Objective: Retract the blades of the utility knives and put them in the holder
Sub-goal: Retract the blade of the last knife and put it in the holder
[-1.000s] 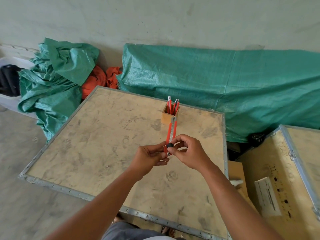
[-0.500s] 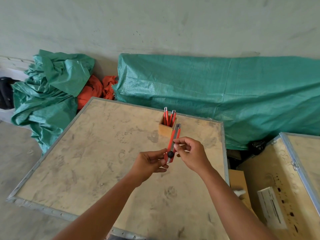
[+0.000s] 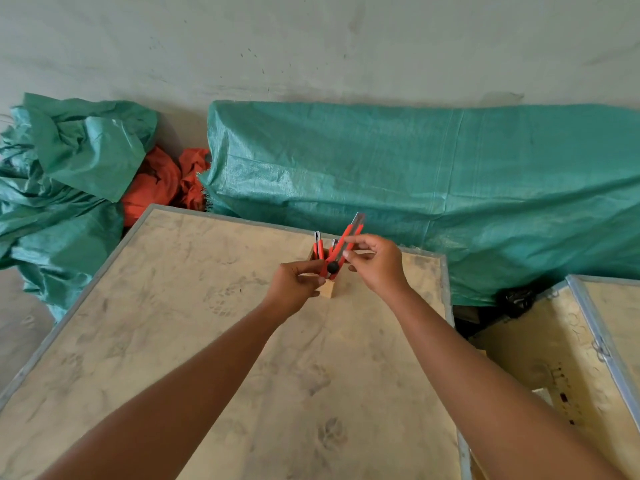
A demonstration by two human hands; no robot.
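Both hands hold one red utility knife (image 3: 349, 238), which tilts up and to the right with its metal tip uppermost. My left hand (image 3: 297, 285) pinches its lower end by the black knob. My right hand (image 3: 375, 263) grips the middle of the body. Right behind and below the knife stands a small wooden holder (image 3: 327, 289), mostly hidden by my left hand. Two more red knives (image 3: 318, 246) stick up out of it.
The holder stands near the far edge of a plywood crate top with a metal rim (image 3: 114, 251). A second crate (image 3: 561, 344) lies to the right. Green tarps (image 3: 450, 188) and orange cloth (image 3: 156, 185) line the wall behind.
Both hands have carried the knife forward, from mid-board to just above the holder. The knife now tilts more to the right. The camera has moved closer.
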